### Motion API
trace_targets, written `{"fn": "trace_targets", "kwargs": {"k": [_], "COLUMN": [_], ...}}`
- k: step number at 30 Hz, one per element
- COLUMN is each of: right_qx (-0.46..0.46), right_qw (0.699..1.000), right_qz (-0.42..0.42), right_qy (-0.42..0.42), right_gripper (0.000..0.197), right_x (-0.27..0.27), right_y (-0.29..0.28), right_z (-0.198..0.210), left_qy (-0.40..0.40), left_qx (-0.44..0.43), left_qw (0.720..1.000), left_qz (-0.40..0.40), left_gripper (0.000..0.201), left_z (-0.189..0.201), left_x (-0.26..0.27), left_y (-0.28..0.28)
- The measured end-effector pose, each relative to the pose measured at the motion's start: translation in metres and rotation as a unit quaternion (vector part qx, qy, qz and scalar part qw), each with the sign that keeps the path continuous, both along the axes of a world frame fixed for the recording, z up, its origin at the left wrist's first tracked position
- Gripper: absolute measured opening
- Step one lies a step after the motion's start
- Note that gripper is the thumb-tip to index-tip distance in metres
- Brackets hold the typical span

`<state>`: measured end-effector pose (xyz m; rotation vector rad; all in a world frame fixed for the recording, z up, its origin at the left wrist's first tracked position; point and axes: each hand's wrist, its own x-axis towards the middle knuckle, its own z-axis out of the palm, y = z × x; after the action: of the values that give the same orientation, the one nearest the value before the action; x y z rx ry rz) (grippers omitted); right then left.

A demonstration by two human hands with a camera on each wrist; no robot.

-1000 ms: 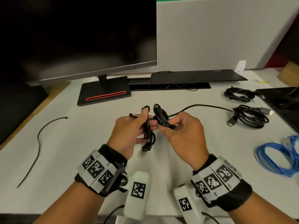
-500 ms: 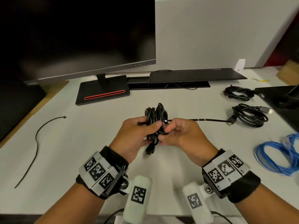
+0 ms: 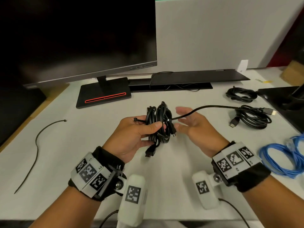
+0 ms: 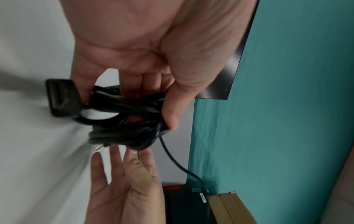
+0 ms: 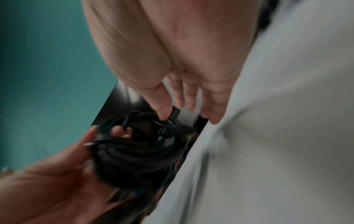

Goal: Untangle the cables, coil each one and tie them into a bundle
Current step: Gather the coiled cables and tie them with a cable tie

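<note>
A coiled bundle of black cables (image 3: 158, 124) is held above the white table (image 3: 82, 153); my left hand (image 3: 139, 130) grips it, thumb across the front. A black zip tie (image 3: 197, 108) circles the bundle, its head sticking out left and its long tail arching right. My right hand (image 3: 187, 122) hovers just right of the bundle with straight, spread fingers, under the tail, holding nothing. The left wrist view shows the left fingers curled round the bundle (image 4: 124, 121), with the open right hand (image 4: 122, 174) beyond. The blurred right wrist view shows straight right fingers (image 5: 184, 103) near the bundle (image 5: 138, 151).
A spare black zip tie (image 3: 37, 145) lies at the left. Two coiled black cables (image 3: 251, 118) (image 3: 241, 95) and a blue cable coil (image 3: 283, 157) sit at the right. A monitor (image 3: 79, 38) on its base (image 3: 103, 94) stands behind, and a black stand (image 3: 283, 99) at far right.
My right hand let go of the zip tie, opened and drew slightly right. The tie's tail sprang into an arch. The left hand kept its grip on the bundle.
</note>
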<state>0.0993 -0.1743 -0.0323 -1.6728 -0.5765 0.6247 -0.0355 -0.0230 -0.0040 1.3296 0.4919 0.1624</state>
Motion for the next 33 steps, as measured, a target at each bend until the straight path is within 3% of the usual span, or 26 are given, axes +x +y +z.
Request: {"fn": "trace_targets", "kwargs": {"k": [3, 6, 9, 12, 16, 21, 23, 25, 28, 31, 33], "right_qx": [0.033, 0.045, -0.001, 0.040, 0.048, 0.062, 0.032, -0.091, -0.239, -0.232, -0.178], "right_qw": [0.994, 0.991, 0.993, 0.998, 0.984, 0.962, 0.969, 0.985, 0.969, 0.971, 0.981], "right_qz": [0.092, 0.107, 0.092, 0.025, -0.058, -0.091, -0.079, -0.067, -0.067, -0.043, -0.065], "right_qy": [-0.046, -0.065, -0.067, 0.029, 0.158, 0.249, 0.231, 0.131, 0.012, 0.035, 0.051], "right_gripper": [0.057, 0.038, 0.020, 0.013, 0.019, 0.035, 0.038, 0.021, 0.008, 0.024, 0.033], "right_x": [0.009, 0.013, 0.017, 0.029, 0.052, 0.073, 0.074, 0.075, 0.075, 0.070, 0.065], "right_y": [0.003, 0.008, 0.006, -0.003, -0.024, -0.043, -0.048, -0.049, -0.041, -0.033, -0.030], "right_z": [0.012, 0.014, 0.012, 0.013, 0.022, 0.023, 0.026, 0.030, 0.035, 0.039, 0.039], "left_qy": [0.002, 0.013, 0.029, 0.039, 0.051, 0.048, 0.045, 0.045, 0.053, 0.058, 0.060], "left_qx": [0.008, 0.008, 0.005, 0.024, 0.038, 0.059, 0.064, 0.073, 0.092, 0.099, 0.100], "left_qw": [0.999, 0.998, 0.999, 0.999, 0.991, 0.980, 0.977, 0.974, 0.973, 0.975, 0.975], "left_qz": [-0.047, -0.056, -0.039, 0.028, 0.119, 0.184, 0.200, 0.210, 0.206, 0.190, 0.188], "left_gripper": [0.033, 0.036, 0.042, 0.036, 0.016, 0.014, 0.013, 0.012, 0.011, 0.012, 0.011], "left_z": [0.001, 0.002, 0.004, 0.001, -0.003, 0.002, 0.004, 0.005, 0.004, 0.003, 0.003], "left_x": [-0.002, -0.002, -0.003, -0.003, -0.006, -0.017, -0.021, -0.023, -0.021, -0.017, -0.015], "left_y": [0.000, 0.001, 0.005, 0.018, 0.045, 0.080, 0.088, 0.091, 0.085, 0.075, 0.069]}}
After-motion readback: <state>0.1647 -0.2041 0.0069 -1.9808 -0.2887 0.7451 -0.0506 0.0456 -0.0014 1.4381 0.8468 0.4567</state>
